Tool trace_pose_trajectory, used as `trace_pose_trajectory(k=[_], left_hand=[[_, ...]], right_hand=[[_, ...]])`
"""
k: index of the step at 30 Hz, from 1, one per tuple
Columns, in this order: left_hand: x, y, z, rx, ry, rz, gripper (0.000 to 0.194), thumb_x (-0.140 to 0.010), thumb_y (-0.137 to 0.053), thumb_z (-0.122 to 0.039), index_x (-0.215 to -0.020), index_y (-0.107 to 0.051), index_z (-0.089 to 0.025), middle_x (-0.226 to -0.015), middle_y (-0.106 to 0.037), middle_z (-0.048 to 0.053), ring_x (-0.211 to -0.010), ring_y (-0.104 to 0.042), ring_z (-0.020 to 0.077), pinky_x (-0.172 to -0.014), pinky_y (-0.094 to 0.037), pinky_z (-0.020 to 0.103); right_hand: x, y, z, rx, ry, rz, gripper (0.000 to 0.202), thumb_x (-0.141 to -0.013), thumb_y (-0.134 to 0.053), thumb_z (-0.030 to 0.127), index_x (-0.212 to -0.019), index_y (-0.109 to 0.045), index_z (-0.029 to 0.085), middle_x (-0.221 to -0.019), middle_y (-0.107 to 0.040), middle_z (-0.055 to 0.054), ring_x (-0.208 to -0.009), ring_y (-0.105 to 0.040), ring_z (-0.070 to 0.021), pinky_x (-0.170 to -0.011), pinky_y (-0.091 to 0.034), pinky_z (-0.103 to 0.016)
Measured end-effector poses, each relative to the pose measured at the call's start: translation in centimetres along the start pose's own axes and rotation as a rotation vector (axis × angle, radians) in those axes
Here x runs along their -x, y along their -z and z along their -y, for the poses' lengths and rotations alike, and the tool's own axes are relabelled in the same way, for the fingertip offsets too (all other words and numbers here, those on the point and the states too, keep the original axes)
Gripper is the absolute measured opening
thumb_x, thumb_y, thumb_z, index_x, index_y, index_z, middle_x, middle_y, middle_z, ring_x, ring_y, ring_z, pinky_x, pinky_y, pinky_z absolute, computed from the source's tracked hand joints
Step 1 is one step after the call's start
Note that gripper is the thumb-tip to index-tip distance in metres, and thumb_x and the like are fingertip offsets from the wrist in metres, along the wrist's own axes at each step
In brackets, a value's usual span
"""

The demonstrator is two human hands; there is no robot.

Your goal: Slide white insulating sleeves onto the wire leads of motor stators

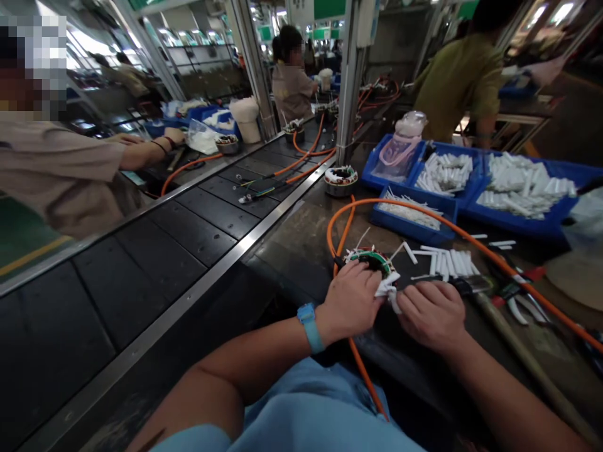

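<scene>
A motor stator (377, 255) with green insulation and white lead sleeves sits on the workbench in front of me. My left hand (354, 300) grips its near side, fingers bent over the rim. At the stator's right edge is a twisted white strip (388, 285), perhaps tape or cloth. My right hand (432, 314) is closed around the free end of that strip, with its fingertips curled out of sight. An orange cable (346, 235) loops beside the stator and runs down past my left wrist.
Loose white tubes (455, 262) lie right of the stator. Blue bins (414, 229) of white tubes stand behind them. Pliers (526, 309) and a wooden handle (513, 348) lie at right. Another stator (341, 181) stands beside the conveyor (188, 220). Co-workers stand across it.
</scene>
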State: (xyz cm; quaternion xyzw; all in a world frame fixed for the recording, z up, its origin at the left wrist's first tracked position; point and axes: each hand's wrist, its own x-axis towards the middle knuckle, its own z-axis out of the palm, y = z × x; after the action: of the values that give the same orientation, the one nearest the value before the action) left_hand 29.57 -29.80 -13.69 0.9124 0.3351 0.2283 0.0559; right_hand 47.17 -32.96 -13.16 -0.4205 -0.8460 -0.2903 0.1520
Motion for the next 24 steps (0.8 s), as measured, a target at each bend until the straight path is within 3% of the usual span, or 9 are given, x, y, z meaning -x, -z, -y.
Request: trace_pose_trajectory(k=[3, 6, 11, 13, 17, 20, 24], left_hand=[[-0.1, -0.2, 0.2, -0.058, -0.050, 0.059, 0.023, -0.083, -0.048, -0.035, -0.086, -0.055, -0.014, -0.082, -0.061, 0.007, -0.087, -0.055, 0.0194, -0.093, -0.037, 0.037], [0.0, -0.4, 0.3, -0.103, -0.089, 0.049, 0.024, -0.084, -0.046, -0.036, -0.084, -0.055, -0.013, -0.079, -0.059, 0.007, -0.081, -0.054, 0.0190, -0.089, -0.037, 0.037], [0.0, 0.2, 0.6, -0.188, -0.155, 0.030, 0.029, -0.086, -0.044, -0.037, -0.096, -0.054, -0.012, -0.081, -0.059, 0.007, -0.080, -0.054, 0.0191, -0.091, -0.034, 0.040], [-0.2, 0.7, 1.1, -0.209, -0.216, 0.045, 0.036, -0.084, -0.046, -0.045, -0.093, -0.055, -0.011, -0.079, -0.060, 0.007, -0.081, -0.054, 0.0201, -0.092, -0.033, 0.041], [-0.6, 0.8, 2.2, -0.191, -0.246, 0.083, 0.057, -0.071, -0.050, -0.067, -0.080, -0.057, -0.011, -0.073, -0.060, 0.009, -0.078, -0.054, 0.0233, -0.085, -0.036, 0.041], [-0.5, -0.2, 2.6, -0.112, -0.182, 0.061, 0.048, -0.070, -0.054, -0.061, -0.074, -0.056, -0.013, -0.070, -0.059, 0.007, -0.069, -0.054, 0.0212, -0.074, -0.038, 0.039], [-0.3, -1.6, 2.7, -0.025, -0.197, 0.030, 0.041, -0.074, -0.053, -0.054, -0.073, -0.056, -0.013, -0.069, -0.059, 0.007, -0.070, -0.055, 0.0207, -0.073, -0.037, 0.039]], right_hand=[[-1.7, -1.0, -1.0, 0.024, -0.059, 0.052, 0.011, -0.076, -0.050, 0.020, -0.065, -0.053, 0.022, -0.061, -0.051, -0.003, -0.067, -0.042, -0.0186, -0.066, -0.026, -0.035], [-2.8, -2.0, -1.7, -0.109, -0.154, 0.142, 0.011, -0.072, -0.050, 0.016, -0.063, -0.052, 0.020, -0.063, -0.053, -0.004, -0.071, -0.045, -0.0201, -0.066, -0.028, -0.034], [-1.4, -2.4, -1.9, -0.777, -0.365, 0.182, 0.012, -0.084, -0.044, 0.025, -0.081, -0.055, 0.020, -0.076, -0.058, -0.003, -0.071, -0.051, -0.0167, -0.063, -0.037, -0.028], [-0.8, -2.1, -1.7, -0.859, -0.361, 0.191, 0.011, -0.084, -0.045, 0.025, -0.082, -0.055, 0.020, -0.077, -0.057, -0.002, -0.073, -0.051, -0.0167, -0.064, -0.039, -0.028], [-1.0, -1.6, -1.1, -0.554, -0.219, 0.245, 0.018, -0.076, -0.044, 0.010, -0.082, -0.058, 0.019, -0.081, -0.057, -0.005, -0.078, -0.047, -0.0197, -0.068, -0.035, -0.031], [-1.9, -1.9, -1.0, -0.328, -0.181, 0.260, 0.018, -0.070, -0.045, 0.007, -0.073, -0.058, 0.019, -0.072, -0.055, -0.005, -0.074, -0.043, -0.0206, -0.065, -0.029, -0.032], [-3.6, -2.9, -1.3, -0.251, -0.161, 0.328, 0.017, -0.068, -0.046, 0.005, -0.065, -0.056, 0.019, -0.068, -0.056, -0.004, -0.071, -0.043, -0.0195, -0.064, -0.028, -0.032]])
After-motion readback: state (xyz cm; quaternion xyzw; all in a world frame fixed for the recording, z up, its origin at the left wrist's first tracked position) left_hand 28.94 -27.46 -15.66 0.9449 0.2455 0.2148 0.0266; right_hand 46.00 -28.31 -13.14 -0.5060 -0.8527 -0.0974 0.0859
